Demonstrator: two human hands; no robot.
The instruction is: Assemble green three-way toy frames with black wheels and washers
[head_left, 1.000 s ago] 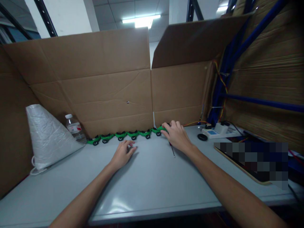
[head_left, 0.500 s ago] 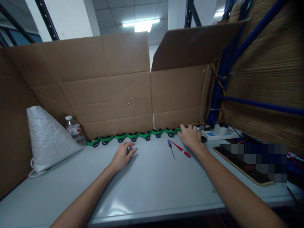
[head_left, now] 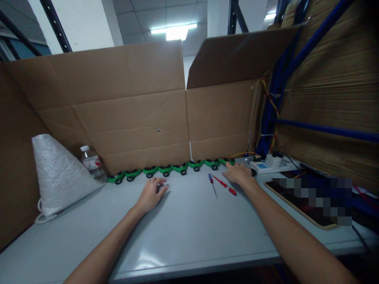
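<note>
A row of several green toy cars (head_left: 166, 170) with black wheels lines the back of the grey table (head_left: 189, 228) against the cardboard wall. My right hand (head_left: 241, 175) lies at the right end of the row, fingers stretched toward the last green car (head_left: 228, 161), nothing gripped. My left hand (head_left: 151, 193) rests palm down on the table, fingers loosely spread, just in front of the middle of the row. Between the hands lie a small blue-handled screwdriver (head_left: 212, 184) and a red pen (head_left: 226, 186).
A white woven bag (head_left: 57, 173) and a plastic water bottle (head_left: 92, 163) stand at the back left. A white power strip with cables (head_left: 268, 163) and a dark flat board (head_left: 299, 201) lie at the right. Cardboard sheets (head_left: 133, 114) wall the back and left.
My right hand has moved right along the row, from its middle-right to its right end. Two more green cars, the screwdriver and the red pen now show. The left hand has stayed put.
</note>
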